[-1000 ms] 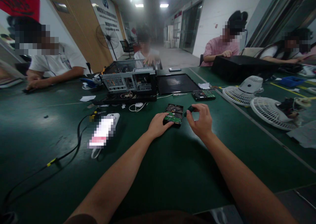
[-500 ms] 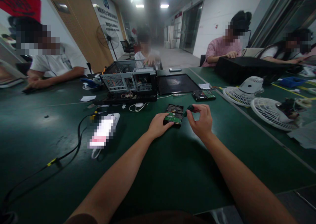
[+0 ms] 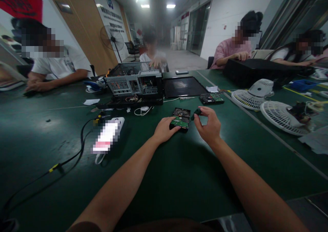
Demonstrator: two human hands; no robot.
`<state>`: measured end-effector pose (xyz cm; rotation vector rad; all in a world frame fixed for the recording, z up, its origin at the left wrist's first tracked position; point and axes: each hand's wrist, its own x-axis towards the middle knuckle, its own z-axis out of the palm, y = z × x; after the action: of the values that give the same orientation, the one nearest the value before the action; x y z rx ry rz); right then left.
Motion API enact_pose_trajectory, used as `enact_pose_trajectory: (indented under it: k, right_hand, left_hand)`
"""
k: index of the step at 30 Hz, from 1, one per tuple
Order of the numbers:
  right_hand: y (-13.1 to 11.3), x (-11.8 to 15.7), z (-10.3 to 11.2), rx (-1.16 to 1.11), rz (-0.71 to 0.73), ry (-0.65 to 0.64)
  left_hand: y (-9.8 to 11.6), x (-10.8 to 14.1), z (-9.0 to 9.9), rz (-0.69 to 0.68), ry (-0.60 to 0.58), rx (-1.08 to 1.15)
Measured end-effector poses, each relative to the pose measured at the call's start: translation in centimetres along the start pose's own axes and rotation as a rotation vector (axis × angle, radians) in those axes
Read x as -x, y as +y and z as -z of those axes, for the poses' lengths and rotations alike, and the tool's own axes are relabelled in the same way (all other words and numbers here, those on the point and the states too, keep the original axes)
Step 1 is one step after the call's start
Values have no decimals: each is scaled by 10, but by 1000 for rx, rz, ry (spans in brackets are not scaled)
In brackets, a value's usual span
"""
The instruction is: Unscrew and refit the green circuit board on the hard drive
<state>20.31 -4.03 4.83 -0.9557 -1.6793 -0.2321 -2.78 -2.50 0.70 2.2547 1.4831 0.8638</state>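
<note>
A hard drive (image 3: 181,113) lies on the green table in front of me, its green circuit board (image 3: 180,122) facing up. My left hand (image 3: 165,129) grips it from the left, thumb along the near edge and fingers at the far left side. Just right of the drive, my right hand (image 3: 209,123) pinches a small screwdriver (image 3: 195,114) by its dark green handle. The tool is tilted, its lower end close to the drive's right edge; whether the tip touches is too small to tell.
Beyond the drive stand an opened computer case (image 3: 133,85) and its black side panel (image 3: 186,86). A second hard drive (image 3: 211,98) lies to the right, near white fan parts (image 3: 247,98). At left are a phone (image 3: 109,136) and a black cable (image 3: 82,143). Other people sit around the table.
My right hand's fingers have shifted slightly on the screwdriver's handle. My left hand and the hard drive stay in place.
</note>
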Motion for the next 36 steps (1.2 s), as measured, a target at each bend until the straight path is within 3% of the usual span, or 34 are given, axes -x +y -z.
enact_pose_trajectory:
  k: [36]
  right_hand:
    - [4,-1,2,-2,24,-20]
  left_hand:
    - [-1,-1,-2,-20,9,-4]
